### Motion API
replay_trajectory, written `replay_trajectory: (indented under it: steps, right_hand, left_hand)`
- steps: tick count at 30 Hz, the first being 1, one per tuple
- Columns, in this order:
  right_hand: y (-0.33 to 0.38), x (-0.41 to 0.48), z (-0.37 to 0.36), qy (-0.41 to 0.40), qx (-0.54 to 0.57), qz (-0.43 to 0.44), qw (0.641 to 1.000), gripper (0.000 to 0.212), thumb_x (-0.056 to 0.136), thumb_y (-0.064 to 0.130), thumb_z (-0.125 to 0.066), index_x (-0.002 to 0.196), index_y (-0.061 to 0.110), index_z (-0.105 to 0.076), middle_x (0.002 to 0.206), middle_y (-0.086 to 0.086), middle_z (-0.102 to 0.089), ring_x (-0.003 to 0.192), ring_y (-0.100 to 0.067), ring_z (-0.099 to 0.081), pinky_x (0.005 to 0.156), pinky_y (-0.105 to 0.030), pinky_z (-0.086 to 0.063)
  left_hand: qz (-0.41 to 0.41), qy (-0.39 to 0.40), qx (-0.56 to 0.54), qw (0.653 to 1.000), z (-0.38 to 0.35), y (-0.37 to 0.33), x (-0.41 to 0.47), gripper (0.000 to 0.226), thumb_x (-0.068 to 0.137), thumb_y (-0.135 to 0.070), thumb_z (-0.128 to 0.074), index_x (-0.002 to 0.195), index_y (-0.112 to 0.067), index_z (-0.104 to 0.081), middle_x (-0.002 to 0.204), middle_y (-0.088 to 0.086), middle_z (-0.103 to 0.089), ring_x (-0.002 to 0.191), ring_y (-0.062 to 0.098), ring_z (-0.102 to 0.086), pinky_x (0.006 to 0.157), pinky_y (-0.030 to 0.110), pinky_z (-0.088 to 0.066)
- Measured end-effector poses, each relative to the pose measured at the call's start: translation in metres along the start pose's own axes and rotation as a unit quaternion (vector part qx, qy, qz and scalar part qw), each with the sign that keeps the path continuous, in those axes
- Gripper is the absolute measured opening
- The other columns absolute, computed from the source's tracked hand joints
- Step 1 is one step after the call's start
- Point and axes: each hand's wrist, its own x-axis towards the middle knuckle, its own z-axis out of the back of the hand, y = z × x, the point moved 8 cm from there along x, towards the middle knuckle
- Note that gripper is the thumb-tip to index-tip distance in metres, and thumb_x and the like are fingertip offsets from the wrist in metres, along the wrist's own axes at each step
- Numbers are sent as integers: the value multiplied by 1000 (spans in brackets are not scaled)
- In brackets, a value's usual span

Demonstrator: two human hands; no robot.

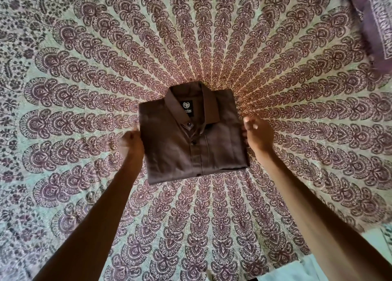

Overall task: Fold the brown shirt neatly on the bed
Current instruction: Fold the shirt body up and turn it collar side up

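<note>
Bed (63, 196) carries the folded shirt (180, 149). Left hand (131, 142) grips its left edge; right hand (257, 133), I can't tell. I'd square both sides evenly.

The folded shirt (191, 145) lies on the bedspread (212, 47) near the middle of the bed, with its collar (186, 96) at the far end and its hem toward the person. The left hand (131, 141) is at its left edge and the right hand (257, 132) at its right edge, both touching the cloth, with the forearms reaching in from the near side. A pillow (373, 20) lies in the far right corner, well apart from the shirt.
</note>
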Motion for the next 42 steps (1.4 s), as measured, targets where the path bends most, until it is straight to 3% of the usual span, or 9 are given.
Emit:
replay_trajectory:
  steps: [7, 11, 14, 17, 20, 25, 31, 38, 42]
  right_hand:
    - [-50, -49, 8, 111, -67, -20, 991, 8, 88, 8, -65, 83, 6, -71, 80, -10, -74, 64, -31, -70, 56, -41, -57]
    - [-30, -53, 5, 120, -86, 26, 989, 15, 83, -2, -64, 85, 9, -75, 79, -7, -74, 54, -14, -60, 47, -18, -47]
    - [-37, -49, -1, 170, 3, -105, 980, 20, 83, -3, -63, 78, 15, -72, 79, -4, -73, 67, -19, -67, 63, -31, -58]
    - [-36, -57, -13, 259, 130, -194, 937, 23, 94, 29, -60, 79, 14, -69, 74, -3, -68, 66, -20, -63, 58, -30, -51]
    - [-39, -64, -25, 327, 127, -211, 912, 78, 76, 81, -39, 87, 9, -67, 79, -9, -70, 68, -22, -65, 59, -24, -46]
    - [-51, -56, -24, 264, 67, -191, 943, 68, 84, 67, -54, 99, 3, -68, 94, -17, -71, 77, -22, -63, 62, -28, -44]
    - [-38, -56, -12, 145, 38, -97, 984, 51, 94, 38, -58, 54, 8, -48, 52, -4, -39, 52, -16, -35, 51, -27, -22]
    - [-33, -51, -15, 99, -135, -70, 983, 40, 97, 37, -53, 89, 5, -75, 88, -17, -72, 82, -33, -66, 60, -30, -37]
    - [-13, -44, -4, 10, -32, -61, 998, 32, 95, 35, -58, 88, 7, -73, 89, -9, -72, 80, -25, -64, 58, -28, -31]
  left_hand:
    - [54, 99, 63, 992, 0, 61, -15, 23, 95, -17, -45, 87, -11, -66, 84, 11, -72, 63, 22, -64, 47, 19, -46]
    - [39, 96, -12, 995, 6, 46, -47, 23, 97, -21, -45, 90, -13, -65, 94, 12, -69, 84, 29, -66, 75, 37, -54]
    - [60, 118, -69, 989, 5, 39, -62, 29, 100, -17, -39, 83, -17, -63, 97, 14, -68, 92, 33, -66, 82, 50, -55]
    - [84, 145, -118, 979, 3, 35, -71, 27, 101, -9, -34, 101, 1, -59, 96, 15, -62, 76, 26, -61, 54, 27, -55]
    - [83, 159, -130, 975, 4, 35, -72, 30, 102, -14, -36, 119, 4, -54, 104, 16, -59, 71, 21, -58, 55, 29, -50]
    - [91, 175, -139, 970, 2, 38, -73, 24, 102, -19, -36, 97, -10, -57, 88, 5, -62, 73, 18, -57, 62, 30, -44]
    - [66, 166, -106, 978, 2, 42, -67, 15, 97, -21, -52, 87, -11, -57, 88, 9, -59, 85, 22, -56, 65, 31, -49]
    - [72, 105, -54, 990, 4, 51, -58, 25, 96, -28, -50, 75, -17, -59, 85, 13, -64, 81, 30, -62, 74, 50, -55]
    - [78, 98, -103, 987, 2, 36, -48, 25, 98, -18, -41, 93, -7, -63, 84, 6, -65, 67, 19, -61, 54, 29, -48]
